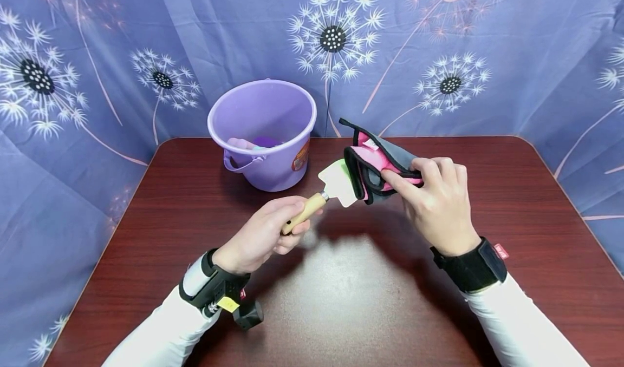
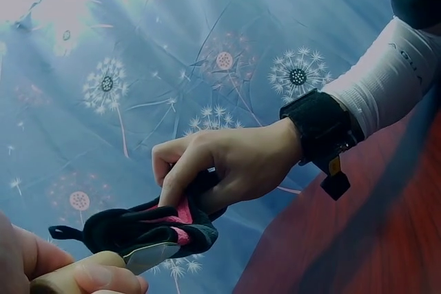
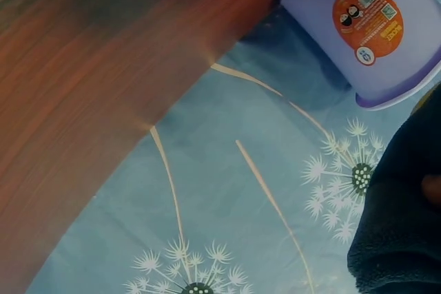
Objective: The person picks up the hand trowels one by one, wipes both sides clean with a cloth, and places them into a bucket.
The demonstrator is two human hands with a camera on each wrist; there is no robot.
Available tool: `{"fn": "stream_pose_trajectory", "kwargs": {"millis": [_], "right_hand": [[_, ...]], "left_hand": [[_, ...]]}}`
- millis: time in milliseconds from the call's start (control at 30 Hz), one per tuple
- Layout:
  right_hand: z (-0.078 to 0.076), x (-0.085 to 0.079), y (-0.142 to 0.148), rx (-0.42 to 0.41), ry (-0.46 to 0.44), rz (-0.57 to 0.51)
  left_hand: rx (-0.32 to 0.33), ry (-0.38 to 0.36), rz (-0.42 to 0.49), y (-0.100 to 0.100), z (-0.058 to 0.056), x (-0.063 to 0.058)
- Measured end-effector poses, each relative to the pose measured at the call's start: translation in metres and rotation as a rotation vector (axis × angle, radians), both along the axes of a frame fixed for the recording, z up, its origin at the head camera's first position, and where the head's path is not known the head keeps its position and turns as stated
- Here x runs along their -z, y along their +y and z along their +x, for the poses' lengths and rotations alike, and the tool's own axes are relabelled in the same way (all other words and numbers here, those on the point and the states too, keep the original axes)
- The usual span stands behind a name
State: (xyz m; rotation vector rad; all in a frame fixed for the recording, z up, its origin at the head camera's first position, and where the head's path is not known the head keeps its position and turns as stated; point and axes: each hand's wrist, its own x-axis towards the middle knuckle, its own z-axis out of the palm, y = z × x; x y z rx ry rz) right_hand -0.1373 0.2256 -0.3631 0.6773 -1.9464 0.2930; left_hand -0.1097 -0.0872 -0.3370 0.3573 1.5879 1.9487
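My left hand (image 1: pixel 278 223) grips the pale wooden handle of a small hand trowel (image 1: pixel 306 213), held up over the table. Its light green and whitish blade points toward the right, and the far end is hidden by a folded grey and pink cloth (image 1: pixel 377 164) with black edging. The right hand (image 1: pixel 439 202) pinches that cloth between thumb and fingers. In the left wrist view, the cloth (image 2: pixel 148 228) lies against the blade (image 2: pixel 151 256). Only a dark piece of the cloth (image 3: pixel 400 197) shows in the right wrist view.
A purple bucket (image 1: pixel 273 166) stands at the back left of the dark red wooden table (image 1: pixel 526 194). Pink and purple items (image 1: pixel 241 143) lie inside it. Behind the table hangs a blue curtain (image 1: pixel 234 26) with dandelion prints.
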Motion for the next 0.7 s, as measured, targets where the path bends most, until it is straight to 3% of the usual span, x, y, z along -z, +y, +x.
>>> {"fn": "stream_pose_trajectory", "kwargs": {"millis": [367, 567, 700], "right_hand": [[-0.0015, -0.0007, 0.0048, 0.064, -0.043, 0.027], [0.0008, -0.0032, 0.006, 0.08, -0.114, 0.046], [0.004, -0.0044, 0.0072, 0.072, -0.194, 0.052]], "left_hand": [[-0.002, 0.078, -0.1, 0.0001, 0.0014, -0.0004], [-0.02, 0.175, -0.192, 0.0011, 0.0031, 0.0009], [-0.025, 0.287, -0.274, 0.0026, 0.0038, 0.0015]]}}
